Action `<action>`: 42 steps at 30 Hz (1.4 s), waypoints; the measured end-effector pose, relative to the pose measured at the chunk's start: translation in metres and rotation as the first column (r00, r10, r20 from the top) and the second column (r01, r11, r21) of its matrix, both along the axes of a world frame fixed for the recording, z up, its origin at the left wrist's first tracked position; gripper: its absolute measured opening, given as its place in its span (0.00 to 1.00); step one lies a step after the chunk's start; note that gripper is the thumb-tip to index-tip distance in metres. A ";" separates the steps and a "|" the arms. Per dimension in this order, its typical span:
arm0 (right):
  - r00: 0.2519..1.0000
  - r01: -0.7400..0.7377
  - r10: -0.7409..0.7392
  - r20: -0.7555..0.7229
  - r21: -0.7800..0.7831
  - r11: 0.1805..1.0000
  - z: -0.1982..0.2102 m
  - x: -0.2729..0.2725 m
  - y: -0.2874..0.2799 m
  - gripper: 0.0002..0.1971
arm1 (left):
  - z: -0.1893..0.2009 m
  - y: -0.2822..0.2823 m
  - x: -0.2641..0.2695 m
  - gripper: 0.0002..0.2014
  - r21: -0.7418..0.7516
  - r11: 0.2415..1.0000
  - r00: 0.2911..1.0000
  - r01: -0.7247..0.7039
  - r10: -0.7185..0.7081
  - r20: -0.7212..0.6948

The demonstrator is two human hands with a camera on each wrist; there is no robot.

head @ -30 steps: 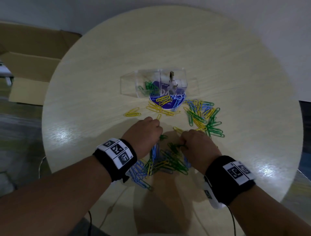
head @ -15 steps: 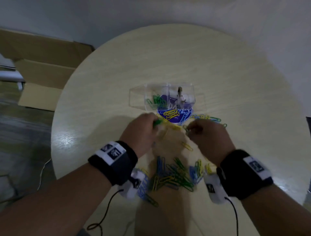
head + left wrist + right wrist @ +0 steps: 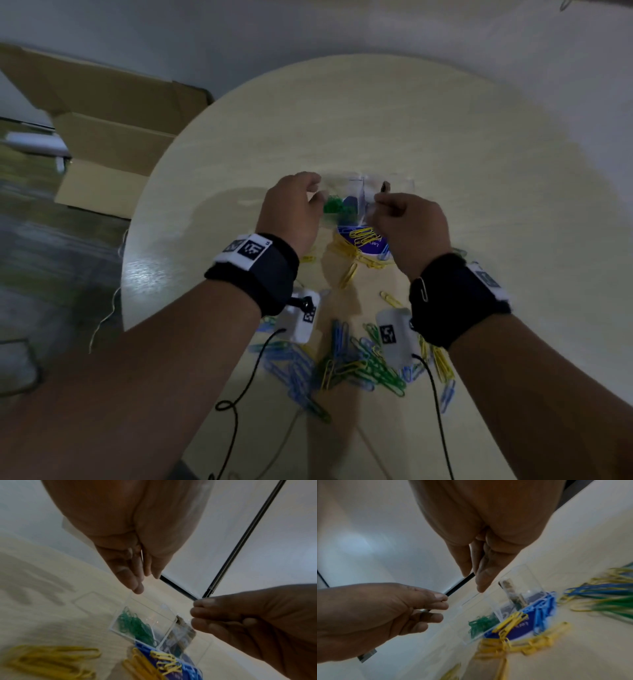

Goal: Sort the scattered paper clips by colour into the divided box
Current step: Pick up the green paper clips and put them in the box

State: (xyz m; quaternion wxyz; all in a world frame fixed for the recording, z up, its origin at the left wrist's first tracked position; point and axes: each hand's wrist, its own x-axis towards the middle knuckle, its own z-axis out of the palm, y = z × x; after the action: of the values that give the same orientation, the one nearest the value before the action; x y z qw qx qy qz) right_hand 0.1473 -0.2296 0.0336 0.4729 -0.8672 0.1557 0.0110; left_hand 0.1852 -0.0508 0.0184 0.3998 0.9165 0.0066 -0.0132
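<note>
Hovering over the clear box (image 3: 394, 183), the left hand (image 3: 291, 212) hangs with fingers loose; the right hand (image 3: 411, 226) is curled, grip unclear.

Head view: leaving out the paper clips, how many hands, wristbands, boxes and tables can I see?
Hands: 2, left hand and right hand
Black wristbands: 2
Clear divided box: 1
Cardboard box: 1
Round table: 1
Total: 7
</note>
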 end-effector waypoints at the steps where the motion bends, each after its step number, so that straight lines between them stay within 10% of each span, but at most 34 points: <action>1: 1.000 -0.013 0.013 0.017 0.000 1.000 0.000 -0.012 -0.003 0.09 | 0.002 0.004 -0.008 0.11 0.031 0.999 0.999 0.026 -0.027 0.026; 7: 0.958 -0.286 0.283 -0.043 -0.165 0.944 -0.013 -0.116 -0.022 0.05 | 0.002 0.044 -0.108 0.04 0.216 0.847 0.872 0.486 -0.487 -0.053; 13: 0.799 -0.573 0.581 -0.159 -0.494 0.654 -0.044 -0.193 -0.007 0.17 | -0.042 0.084 -0.193 0.13 0.357 0.627 0.705 0.693 -0.694 -0.150; 19: 0.801 -0.590 0.530 -0.278 -0.514 0.623 -0.051 -0.180 0.007 0.24 | -0.042 0.089 -0.185 0.11 0.293 0.717 0.764 0.632 -0.639 -0.085; 26: 0.935 -0.302 0.341 0.098 -0.284 0.910 -0.049 -0.142 -0.014 0.08 | -0.030 0.103 -0.163 0.07 0.216 0.952 0.974 0.218 -0.227 0.016; 33: 0.965 -0.240 0.201 -0.170 -0.261 0.935 -0.049 -0.125 -0.033 0.06 | -0.036 0.112 -0.141 0.03 0.392 0.906 0.984 0.159 -0.115 -0.132; 42: 0.983 -0.182 0.149 -0.110 -0.431 0.884 -0.049 -0.113 -0.054 0.11 | -0.033 0.105 -0.134 0.03 0.453 0.874 0.984 0.176 -0.149 -0.094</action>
State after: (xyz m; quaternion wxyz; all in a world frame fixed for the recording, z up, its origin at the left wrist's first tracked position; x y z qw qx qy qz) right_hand 0.0341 -0.2832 -0.0159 0.2562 -0.9606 0.0968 0.0477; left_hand 0.0516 0.0544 -0.0143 0.1690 0.9815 -0.0561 -0.0706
